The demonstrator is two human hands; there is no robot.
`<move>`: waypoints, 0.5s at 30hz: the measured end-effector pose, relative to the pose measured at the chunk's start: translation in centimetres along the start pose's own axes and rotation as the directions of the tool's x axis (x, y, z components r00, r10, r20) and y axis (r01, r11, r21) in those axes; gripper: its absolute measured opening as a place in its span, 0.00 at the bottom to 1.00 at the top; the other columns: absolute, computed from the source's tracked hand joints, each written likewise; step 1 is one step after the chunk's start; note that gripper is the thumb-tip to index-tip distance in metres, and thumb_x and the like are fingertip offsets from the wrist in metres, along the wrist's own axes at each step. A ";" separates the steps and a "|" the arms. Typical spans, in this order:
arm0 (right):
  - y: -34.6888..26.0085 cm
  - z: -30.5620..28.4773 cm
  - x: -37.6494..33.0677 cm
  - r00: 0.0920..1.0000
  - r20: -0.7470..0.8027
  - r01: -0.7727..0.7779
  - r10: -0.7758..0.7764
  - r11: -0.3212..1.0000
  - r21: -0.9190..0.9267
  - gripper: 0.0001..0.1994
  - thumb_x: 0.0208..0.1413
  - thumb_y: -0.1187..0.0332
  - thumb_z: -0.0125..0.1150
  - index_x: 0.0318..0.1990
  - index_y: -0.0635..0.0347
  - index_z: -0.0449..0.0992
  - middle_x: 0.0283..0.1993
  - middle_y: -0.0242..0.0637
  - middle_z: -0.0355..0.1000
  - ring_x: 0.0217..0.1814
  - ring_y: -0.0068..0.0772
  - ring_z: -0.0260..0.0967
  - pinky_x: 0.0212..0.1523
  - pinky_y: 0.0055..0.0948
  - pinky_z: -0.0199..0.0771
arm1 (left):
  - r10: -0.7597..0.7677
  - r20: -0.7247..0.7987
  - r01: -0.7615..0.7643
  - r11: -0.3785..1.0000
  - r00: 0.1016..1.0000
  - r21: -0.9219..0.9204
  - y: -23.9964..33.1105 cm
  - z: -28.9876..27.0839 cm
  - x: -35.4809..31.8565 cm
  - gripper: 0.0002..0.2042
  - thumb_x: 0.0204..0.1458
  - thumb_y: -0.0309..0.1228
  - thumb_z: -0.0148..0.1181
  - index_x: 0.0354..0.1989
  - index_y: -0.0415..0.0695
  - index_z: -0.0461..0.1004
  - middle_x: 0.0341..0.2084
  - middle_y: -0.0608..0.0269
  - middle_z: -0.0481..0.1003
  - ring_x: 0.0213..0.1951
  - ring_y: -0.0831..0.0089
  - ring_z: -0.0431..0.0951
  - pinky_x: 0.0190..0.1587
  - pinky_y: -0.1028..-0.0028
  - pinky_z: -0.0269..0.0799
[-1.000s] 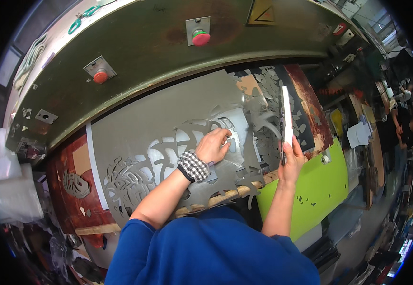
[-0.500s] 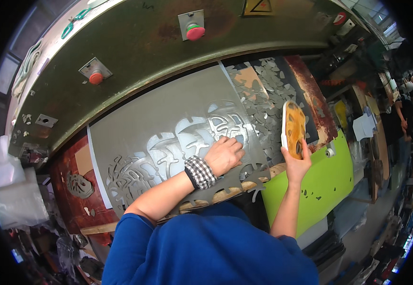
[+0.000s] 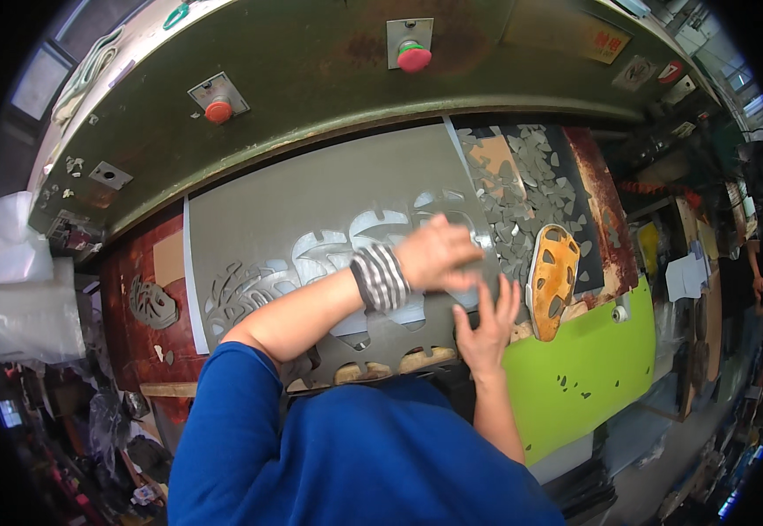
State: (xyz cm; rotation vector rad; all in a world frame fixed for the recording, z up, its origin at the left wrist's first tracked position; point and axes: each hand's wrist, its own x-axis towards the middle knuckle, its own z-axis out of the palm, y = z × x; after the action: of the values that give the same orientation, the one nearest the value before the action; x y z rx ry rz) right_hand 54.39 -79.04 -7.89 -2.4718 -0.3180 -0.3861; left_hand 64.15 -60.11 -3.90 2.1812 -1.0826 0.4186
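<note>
A large grey sheet point(image 3: 311, 197) lies before me, its near half full of cut-out openings with strips left between them. My left hand point(image 3: 438, 256), with a checked band at the wrist, is over the sheet's right part; motion smears its fingers and hides whether they hold anything. Close beside it, my right hand point(image 3: 485, 333) has its fingers stretched apart at the sheet's right edge. A dark grey patch shows between the hands, too blurred to name. Right of them rests an orange, sole-shaped cutting die point(image 3: 550, 294) with several holes and a pale rim, untouched by either hand.
Grey offcuts point(image 3: 522, 188) are heaped right of the sheet. A lime-green panel point(image 3: 592, 377) borders the near right. Across the far side runs a green machine beam point(image 3: 311, 88) with red push buttons point(image 3: 413, 58). Cut grey pieces point(image 3: 152, 302) lie at left.
My right hand has let go of the cutting die, now lying by the offcuts, and has moved left to my left hand. My left hand has risen from the sheet. The view has shifted.
</note>
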 end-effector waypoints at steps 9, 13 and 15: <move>0.5 1.5 -1.0 0.985 0.171 0.072 -0.028 0.963 -0.258 0.26 0.53 0.58 0.59 0.60 0.50 0.67 0.69 0.52 0.49 0.71 0.65 0.39 0.67 0.58 0.40 | -0.671 -0.701 -0.177 0.680 0.240 -0.711 -3.0 -24.1 3.0 0.18 0.63 0.42 0.43 0.39 0.37 0.71 0.29 0.60 0.75 0.33 0.71 0.75 0.39 0.71 0.70; 0.3 1.3 -0.8 0.987 0.145 0.110 -0.074 0.960 -0.257 0.24 0.54 0.60 0.58 0.59 0.54 0.68 0.68 0.54 0.50 0.69 0.67 0.42 0.66 0.58 0.44 | -0.431 -0.755 0.349 0.894 0.495 -0.281 1.1 -30.3 -1.8 0.17 0.64 0.41 0.43 0.41 0.37 0.71 0.30 0.60 0.75 0.33 0.72 0.74 0.38 0.72 0.71; -0.3 1.1 -0.6 0.993 0.095 0.082 -0.065 0.980 -0.179 0.24 0.53 0.62 0.60 0.58 0.56 0.68 0.66 0.56 0.52 0.68 0.66 0.43 0.64 0.58 0.47 | -0.378 -0.668 0.511 0.859 0.641 0.005 2.0 -32.1 -4.7 0.17 0.64 0.40 0.43 0.42 0.37 0.70 0.30 0.60 0.75 0.32 0.72 0.74 0.37 0.73 0.71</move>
State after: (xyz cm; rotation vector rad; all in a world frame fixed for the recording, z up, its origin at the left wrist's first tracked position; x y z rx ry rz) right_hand 53.96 -78.21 -8.76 -2.6684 -0.4288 -0.3511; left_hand 59.91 -36.36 17.91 2.1014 -0.0964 0.9875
